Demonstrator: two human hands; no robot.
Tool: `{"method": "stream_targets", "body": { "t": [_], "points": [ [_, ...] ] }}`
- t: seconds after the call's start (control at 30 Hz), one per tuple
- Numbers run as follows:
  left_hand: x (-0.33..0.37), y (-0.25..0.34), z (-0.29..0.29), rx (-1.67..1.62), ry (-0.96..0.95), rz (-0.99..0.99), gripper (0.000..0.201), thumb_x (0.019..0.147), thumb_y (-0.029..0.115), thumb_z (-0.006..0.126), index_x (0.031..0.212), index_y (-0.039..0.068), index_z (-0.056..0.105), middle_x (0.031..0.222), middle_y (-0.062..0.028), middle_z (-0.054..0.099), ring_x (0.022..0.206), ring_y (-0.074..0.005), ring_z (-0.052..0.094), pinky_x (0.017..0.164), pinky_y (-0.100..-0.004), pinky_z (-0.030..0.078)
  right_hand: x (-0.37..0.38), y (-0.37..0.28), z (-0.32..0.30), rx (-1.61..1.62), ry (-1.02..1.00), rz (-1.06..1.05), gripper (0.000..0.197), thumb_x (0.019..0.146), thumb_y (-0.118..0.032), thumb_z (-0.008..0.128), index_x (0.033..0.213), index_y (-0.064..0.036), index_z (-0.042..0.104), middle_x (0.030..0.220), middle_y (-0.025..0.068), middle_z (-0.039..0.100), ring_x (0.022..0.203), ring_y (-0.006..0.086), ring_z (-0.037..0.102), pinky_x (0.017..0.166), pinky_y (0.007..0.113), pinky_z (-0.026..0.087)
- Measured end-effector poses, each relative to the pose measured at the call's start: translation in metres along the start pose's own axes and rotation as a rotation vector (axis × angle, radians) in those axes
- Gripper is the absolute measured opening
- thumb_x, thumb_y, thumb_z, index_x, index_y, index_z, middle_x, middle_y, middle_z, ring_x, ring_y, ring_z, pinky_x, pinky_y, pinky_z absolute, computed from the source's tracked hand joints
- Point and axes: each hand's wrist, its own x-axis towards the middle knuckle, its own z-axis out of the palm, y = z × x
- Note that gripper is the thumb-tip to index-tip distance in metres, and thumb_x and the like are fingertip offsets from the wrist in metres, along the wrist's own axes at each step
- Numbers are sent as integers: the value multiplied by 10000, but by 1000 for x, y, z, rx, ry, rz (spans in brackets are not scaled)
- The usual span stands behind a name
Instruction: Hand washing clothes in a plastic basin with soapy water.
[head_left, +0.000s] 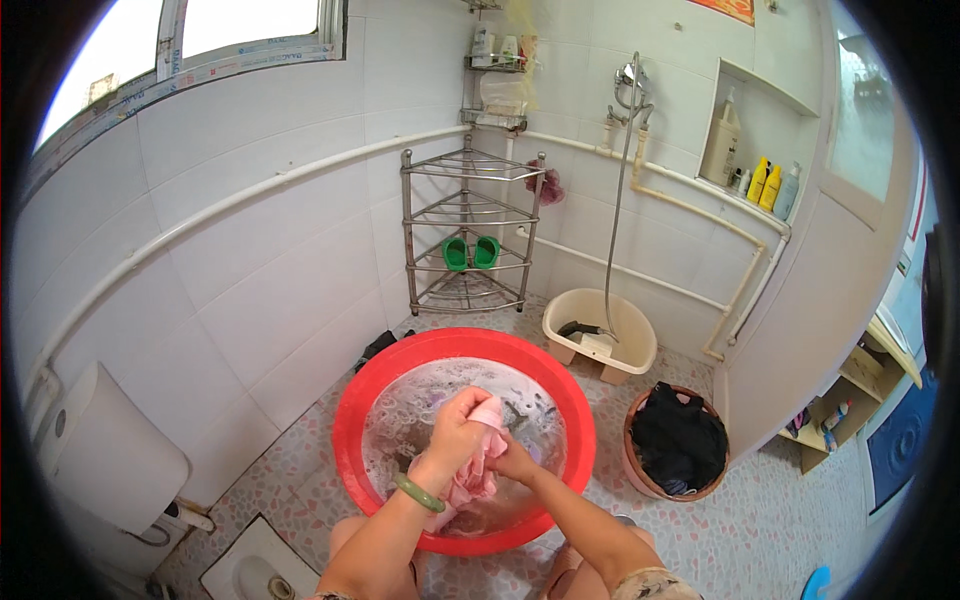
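Observation:
A wide red tub (350, 400) stands on the floor in front of me, with foamy grey water (400, 410) in it. Over the water my left hand (455, 435), with a green bangle on its wrist, is wrapped round a bunched pink cloth (472, 482). Part of the cloth sticks up above my left fist. My right hand (513, 460) grips the same cloth a little lower, its fingers partly hidden behind the folds. The cloth hangs down toward the water. Other darker fabric shows dimly under the foam.
A basket of black clothes (680, 438) stands to the right. Behind the tub are a cream basin (630, 318) with a shower hose and a metal corner rack (468, 215) holding green slippers (470, 254). A squat toilet (262, 572) lies at the lower left, below a white cistern (115, 450).

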Motion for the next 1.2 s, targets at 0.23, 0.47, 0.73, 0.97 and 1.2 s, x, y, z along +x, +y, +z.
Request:
{"method": "stream_targets", "body": {
  "t": [0.23,0.47,0.73,0.97,1.2],
  "points": [
    [-51,-22,49,519,-486,142,205,774,150,482,935,23,500,831,-180,545,780,-348,530,676,-365,420,26,-35,-31,355,-175,-76,261,779,-97,473,1017,-33,555,868,28,543,746,112,512,651,227,436],
    [-68,-25,47,508,-475,206,218,754,163,497,936,45,505,849,-181,547,757,-348,534,645,-386,429,-4,-109,-55,556,-263,-363,240,829,-116,418,1007,18,507,903,109,548,774,187,526,716,286,440],
    [1,-12,-18,245,-128,-72,258,776,226,560,936,26,526,911,-94,557,803,-136,527,701,-273,420,-19,-122,-51,1278,-406,28,403,843,-303,376,1020,39,497,911,166,560,792,274,551,751,358,460],
    [22,-22,-28,-456,5,-416,99,775,101,538,845,32,539,742,-12,538,668,-107,510,657,-241,433,-16,-105,-49,1019,-177,133,447,829,-358,393,1047,22,479,989,188,536,882,279,539,796,369,441],
    [34,-9,-49,-584,38,-321,78,781,71,511,832,20,543,755,-43,568,677,-126,549,642,-261,465,-13,-92,-55,1098,-296,295,462,835,-358,413,1114,10,435,1058,179,518,949,277,526,843,381,419]
  ]
}}
